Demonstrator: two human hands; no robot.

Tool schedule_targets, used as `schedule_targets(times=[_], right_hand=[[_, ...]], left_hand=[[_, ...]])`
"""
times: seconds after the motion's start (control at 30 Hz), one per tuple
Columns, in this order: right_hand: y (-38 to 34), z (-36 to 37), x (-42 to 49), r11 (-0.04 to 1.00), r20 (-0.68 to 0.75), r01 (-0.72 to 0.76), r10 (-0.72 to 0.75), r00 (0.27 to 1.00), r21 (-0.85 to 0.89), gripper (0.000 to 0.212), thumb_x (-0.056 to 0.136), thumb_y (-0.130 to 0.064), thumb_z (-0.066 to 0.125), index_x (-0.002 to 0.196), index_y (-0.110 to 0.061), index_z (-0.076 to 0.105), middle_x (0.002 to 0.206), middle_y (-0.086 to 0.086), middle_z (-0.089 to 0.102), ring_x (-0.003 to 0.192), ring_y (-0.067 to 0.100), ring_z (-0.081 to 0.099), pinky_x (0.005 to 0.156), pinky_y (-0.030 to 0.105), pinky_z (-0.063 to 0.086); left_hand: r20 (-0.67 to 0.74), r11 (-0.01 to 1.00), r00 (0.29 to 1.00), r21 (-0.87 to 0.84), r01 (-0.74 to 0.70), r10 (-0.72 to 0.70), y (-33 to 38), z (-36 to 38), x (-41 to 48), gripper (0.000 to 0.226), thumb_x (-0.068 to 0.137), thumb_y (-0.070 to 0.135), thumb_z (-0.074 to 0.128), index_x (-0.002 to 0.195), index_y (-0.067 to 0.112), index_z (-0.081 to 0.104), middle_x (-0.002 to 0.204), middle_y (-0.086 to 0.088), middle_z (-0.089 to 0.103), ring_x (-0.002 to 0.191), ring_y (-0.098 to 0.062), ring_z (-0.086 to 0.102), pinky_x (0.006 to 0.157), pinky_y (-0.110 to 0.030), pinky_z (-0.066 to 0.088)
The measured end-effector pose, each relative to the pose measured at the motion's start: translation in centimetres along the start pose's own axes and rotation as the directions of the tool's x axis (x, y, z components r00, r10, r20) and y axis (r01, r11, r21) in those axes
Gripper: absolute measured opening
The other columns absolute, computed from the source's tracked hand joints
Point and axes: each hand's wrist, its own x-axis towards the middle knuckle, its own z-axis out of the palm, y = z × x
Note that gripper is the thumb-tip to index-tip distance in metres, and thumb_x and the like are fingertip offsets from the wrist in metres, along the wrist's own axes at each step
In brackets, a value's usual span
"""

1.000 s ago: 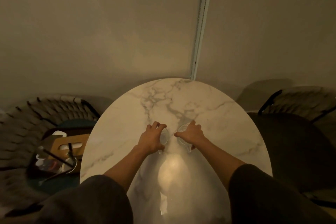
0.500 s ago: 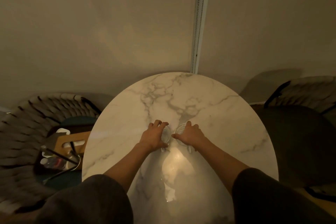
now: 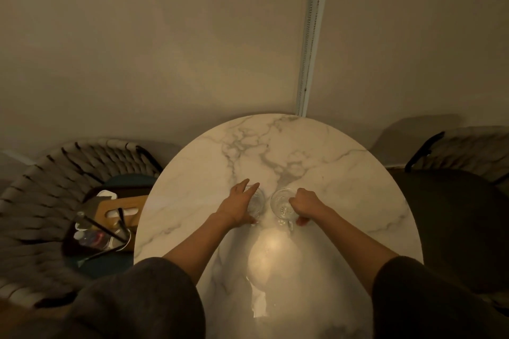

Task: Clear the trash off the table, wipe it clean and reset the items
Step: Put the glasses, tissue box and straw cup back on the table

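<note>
There were 2 clear glasses, 2 hands, 1 round marble tabletop (image 3: 344,173) and 2 woven chairs, 1 on each side. The left glass (image 3: 257,202) and the right glass (image 3: 281,202) stood upright, just beside each other, near the middle of the tabletop. The left hand (image 3: 238,205) lay against the left glass with its fingers (image 3: 245,184) straight and spread, gripping nothing. The right hand (image 3: 307,205) sat at the right glass's outer side, fingers curled.

Half a second before, both hands had been cupped over the glasses. Now the left fingers had straightened, and the right hand had slid to the side, baring the whole rim of the right glass.

I cannot tell whether the right hand's curled fingers gripped that glass or only touched it. The left chair (image 3: 41,201) carried 1 dark tray (image 3: 68,245) of clutter, too dim to sort out beyond a wooden box (image 3: 121,206). The right chair (image 3: 454,215) was cut off by the frame edge and lay mostly in shadow.
</note>
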Motion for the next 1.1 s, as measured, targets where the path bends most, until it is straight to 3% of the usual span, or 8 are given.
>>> schedule_targets(times=[0.1, 0.23, 0.33, 0.53, 0.67, 0.83, 0.97, 1.1], right_hand=[[0.6, -0.5, -1.0, 0.988, -0.161, 0.032, -0.057, 0.985, -0.154, 0.051, 0.094, -0.022, 0.050, 0.139, -0.003, 0.035, 0.136, 0.024, 0.043, 0.119, 0.041, 0.053, 0.091, 0.040, 0.047], [-2.3, 0.2, -2.6, 0.900, -0.366, 0.361, -0.430, 0.825, -0.243, 0.038, 0.090, -0.019, 0.058, 0.125, -0.009, 0.051, 0.122, 0.016, 0.046, 0.109, 0.035, 0.052, 0.088, 0.039, 0.045], [-6.7, 2.4, -4.0, 0.794, -0.323, 0.561, -0.608, 0.725, -0.233, 0.005, 0.090, -0.018, 0.057, 0.093, -0.015, 0.060, 0.096, 0.003, 0.053, 0.084, 0.022, 0.056, 0.072, 0.032, 0.044], [-15.8, 10.1, -5.5, 0.692, -0.074, 0.700, -0.718, 0.692, -0.177, 0.011, 0.087, -0.013, 0.057, 0.084, -0.010, 0.067, 0.084, 0.007, 0.063, 0.077, 0.024, 0.060, 0.071, 0.035, 0.048], [-21.4, 15.8, -4.4, 0.702, 0.085, 0.682, -0.682, 0.727, -0.203, 0.012, 0.091, -0.017, 0.058, 0.099, -0.013, 0.067, 0.103, 0.008, 0.064, 0.088, 0.019, 0.058, 0.077, 0.026, 0.048], [-28.3, 21.8, 1.0, 0.760, 0.138, 0.554, -0.542, 0.829, -0.341, 0.040, 0.093, -0.032, 0.060, 0.128, -0.015, 0.054, 0.133, 0.012, 0.045, 0.116, 0.029, 0.050, 0.099, 0.036, 0.046], [-33.8, 24.5, 6.8, 0.799, 0.035, 0.395, -0.426, 0.904, -0.453, 0.071, 0.093, -0.048, 0.053, 0.150, -0.014, 0.024, 0.159, 0.017, 0.008, 0.143, 0.042, 0.014, 0.111, 0.056, 0.026], [-34.8, 26.8, 11.3, 0.806, -0.103, 0.226, -0.333, 0.937, -0.547, 0.090, 0.094, -0.061, 0.038, 0.154, -0.012, -0.006, 0.158, 0.020, -0.024, 0.145, 0.044, -0.019, 0.113, 0.069, 0.004]], left_hand=[[-0.075, 0.997, 0.996, -0.055, -0.061, 0.057, 0.4, -0.8, -1.3, 0.104, 0.074, 0.034, 0.080, 0.154, 0.027, 0.015, 0.162, -0.004, 0.009, 0.147, -0.025, 0.012, 0.114, -0.042, 0.031], [-0.262, 0.969, 0.963, -0.212, -0.124, 0.065, -1.2, -2.6, -4.3, 0.069, 0.081, 0.025, 0.071, 0.143, 0.020, 0.042, 0.143, -0.006, 0.045, 0.125, -0.024, 0.047, 0.104, -0.038, 0.042], [-0.351, 0.936, 0.934, -0.346, -0.061, -0.069, -3.3, -3.6, -7.1, 0.035, 0.087, 0.017, 0.060, 0.122, 0.019, 0.062, 0.104, -0.001, 0.069, 0.087, -0.012, 0.064, 0.086, -0.034, 0.053], [-0.353, 0.853, 0.898, -0.521, 0.043, -0.261, -10.7, -4.1, -12.9, 0.024, 0.090, 0.007, 0.052, 0.104, 0.014, 0.070, 0.080, -0.001, 0.071, 0.067, -0.008, 0.066, 0.070, -0.021, 0.056], [-0.322, 0.804, 0.879, -0.585, 0.108, -0.352, -17.9, -3.8, -15.9, 0.023, 0.093, 0.008, 0.051, 0.105, 0.013, 0.069, 0.083, -0.001, 0.070, 0.072, -0.010, 0.067, 0.071, -0.023, 0.056], [-0.288, 0.776, 0.857, -0.603, 0.185, -0.428, -28.5, -4.6, -16.4, 0.020, 0.095, 0.010, 0.051, 0.105, 0.015, 0.068, 0.091, -0.002, 0.070, 0.081, -0.012, 0.067, 0.075, -0.026, 0.056], [-0.272, 0.793, 0.845, -0.553, 0.255, -0.461, -37.9, -6.2, -13.6, 0.021, 0.094, 0.010, 0.050, 0.100, 0.021, 0.067, 0.090, -0.002, 0.068, 0.076, -0.012, 0.066, 0.065, -0.024, 0.054], [-0.275, 0.856, 0.869, -0.443, 0.265, -0.411, -45.1, -6.9, -8.6, 0.019, 0.092, 0.013, 0.054, 0.100, 0.023, 0.068, 0.092, 0.002, 0.069, 0.080, -0.012, 0.066, 0.074, -0.033, 0.056]])
